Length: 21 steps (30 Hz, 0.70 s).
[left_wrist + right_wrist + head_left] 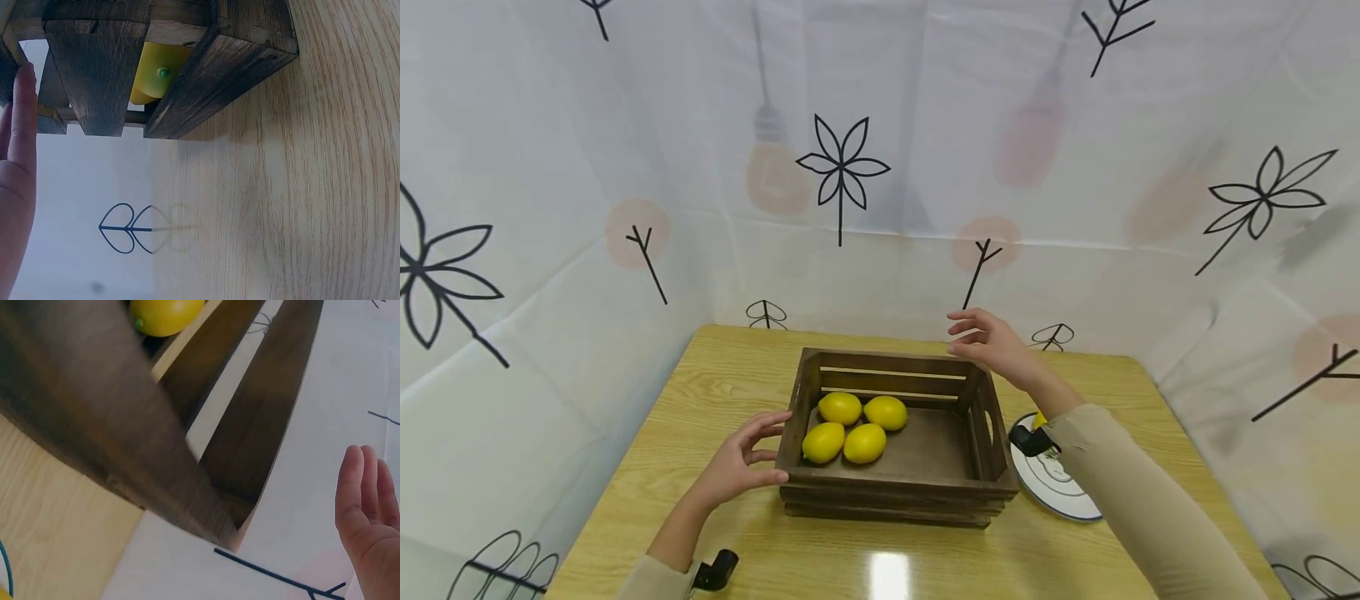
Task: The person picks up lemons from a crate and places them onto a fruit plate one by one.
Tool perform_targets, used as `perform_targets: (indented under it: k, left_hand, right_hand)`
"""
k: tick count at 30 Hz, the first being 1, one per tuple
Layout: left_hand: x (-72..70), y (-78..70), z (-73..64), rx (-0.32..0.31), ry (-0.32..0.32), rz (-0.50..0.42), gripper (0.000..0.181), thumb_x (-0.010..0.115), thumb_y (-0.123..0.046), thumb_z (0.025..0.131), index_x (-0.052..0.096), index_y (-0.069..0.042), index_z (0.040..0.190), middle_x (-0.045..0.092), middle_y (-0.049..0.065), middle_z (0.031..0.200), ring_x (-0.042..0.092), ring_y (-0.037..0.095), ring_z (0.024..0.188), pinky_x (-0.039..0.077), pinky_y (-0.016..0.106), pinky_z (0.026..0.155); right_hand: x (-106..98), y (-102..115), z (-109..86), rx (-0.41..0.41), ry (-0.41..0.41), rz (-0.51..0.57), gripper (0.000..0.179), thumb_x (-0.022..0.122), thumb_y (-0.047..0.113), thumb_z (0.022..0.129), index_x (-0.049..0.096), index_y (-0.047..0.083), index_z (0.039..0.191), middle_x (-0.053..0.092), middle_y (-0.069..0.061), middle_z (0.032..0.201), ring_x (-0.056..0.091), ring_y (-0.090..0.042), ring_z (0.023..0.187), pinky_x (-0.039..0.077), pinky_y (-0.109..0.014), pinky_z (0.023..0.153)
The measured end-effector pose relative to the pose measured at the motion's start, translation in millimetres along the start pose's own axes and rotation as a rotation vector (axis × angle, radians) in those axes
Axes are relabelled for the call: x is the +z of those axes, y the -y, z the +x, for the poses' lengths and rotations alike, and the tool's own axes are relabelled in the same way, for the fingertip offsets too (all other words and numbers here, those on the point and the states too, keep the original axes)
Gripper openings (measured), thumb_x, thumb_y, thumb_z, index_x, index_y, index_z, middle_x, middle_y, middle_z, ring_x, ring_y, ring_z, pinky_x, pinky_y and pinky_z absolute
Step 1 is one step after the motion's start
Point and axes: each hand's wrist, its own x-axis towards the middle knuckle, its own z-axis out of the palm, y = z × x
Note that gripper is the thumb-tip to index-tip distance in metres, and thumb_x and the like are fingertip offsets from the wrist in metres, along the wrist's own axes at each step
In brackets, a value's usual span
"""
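Note:
A dark brown slatted wooden crate (895,502) stands on the table, with several yellow lemons (865,443) grouped in its left half. My left hand (747,462) is at the crate's left end, fingers spread, with fingertips at the side wall. In the left wrist view one finger (24,119) lies along the slats, and a lemon (164,69) shows through a gap. Above the crate's back right corner is my right hand (992,342), fingers loosely bent and holding nothing. The right wrist view shows this hand (369,512) apart from the crate wall (125,419).
To the right of the crate sits a white plate (1060,492) with a blue rim, partly under my right forearm. Something yellow (1039,420) on it is mostly hidden by the sleeve. A patterned white cloth (895,275) hangs behind the wooden table (715,375).

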Motion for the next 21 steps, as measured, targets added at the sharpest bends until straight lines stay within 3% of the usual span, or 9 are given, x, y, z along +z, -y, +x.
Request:
perform_targets:
  k: [12, 21]
  left_hand:
    - [-1.2, 1.6, 0.1, 0.006, -0.004, -0.011, 0.067, 0.071, 0.002, 0.08, 0.04, -0.002, 0.139, 0.034, 0.019, 0.14, 0.043, 0.008, 0.119, 0.049, 0.031, 0.086]
    - [-1.2, 0.0, -0.5, -0.027, -0.008, -0.02, 0.069, 0.071, 0.001, 0.08, 0.039, -0.005, 0.14, 0.033, 0.017, 0.141, 0.042, 0.009, 0.119, 0.048, 0.031, 0.088]
  right_hand:
    - [22.7, 4.7, 15.0, -0.031, 0.066, 0.026, 0.049, 0.066, 0.01, 0.087, 0.047, 0.004, 0.132, 0.053, -0.018, 0.114, 0.054, -0.032, 0.104, 0.049, -0.04, 0.086]
    - [42.7, -5.4, 23.8, -0.016, 0.174, 0.055, 0.047, 0.068, 0.011, 0.086, 0.049, 0.005, 0.13, 0.054, -0.02, 0.113, 0.058, -0.028, 0.096, 0.049, -0.045, 0.083]
